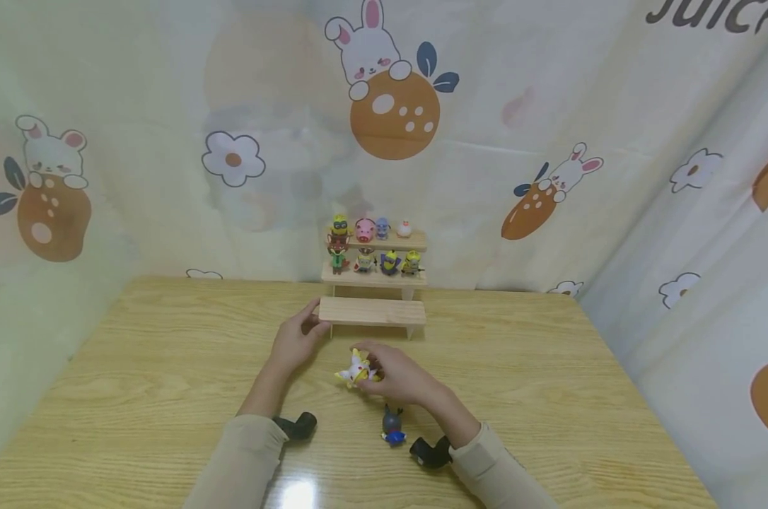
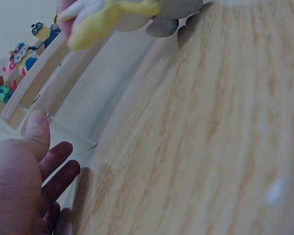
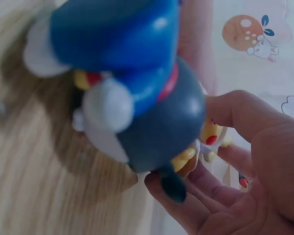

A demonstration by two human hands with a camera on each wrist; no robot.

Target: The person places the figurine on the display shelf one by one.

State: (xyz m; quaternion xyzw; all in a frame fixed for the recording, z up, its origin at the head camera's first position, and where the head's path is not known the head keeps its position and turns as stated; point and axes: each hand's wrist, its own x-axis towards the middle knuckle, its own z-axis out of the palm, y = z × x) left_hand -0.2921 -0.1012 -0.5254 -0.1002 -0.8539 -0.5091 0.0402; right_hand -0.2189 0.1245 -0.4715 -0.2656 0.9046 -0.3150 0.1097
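Note:
My right hand (image 1: pixel 399 372) holds a white-and-yellow toy figure (image 1: pixel 356 369) with pointed ears between thumb and fingers, over the table in front of a stepped display shelf (image 1: pixel 371 311). Just nearer than that hand lies a dark-grey toy figure (image 1: pixel 392 428) in a blue jacket; up close in the right wrist view, this grey figure (image 3: pixel 152 117) hides part of the held one. My left hand (image 1: pixel 295 341) is at the left end of the lowest step, fingertips right at its edge. In the left wrist view, the thumb (image 2: pixel 36 129) is extended and the fingers look relaxed beside the clear leg.
Several small figures, among them a pink pig (image 1: pixel 365 230) and a fox in green (image 1: pixel 337 261), stand on the two upper steps. The lowest step bears no figure. Behind the wooden table (image 1: pixel 167 382) hangs a printed curtain (image 1: pixel 282 106). Black wrist mounts (image 1: pixel 300 426) protrude near both sleeves.

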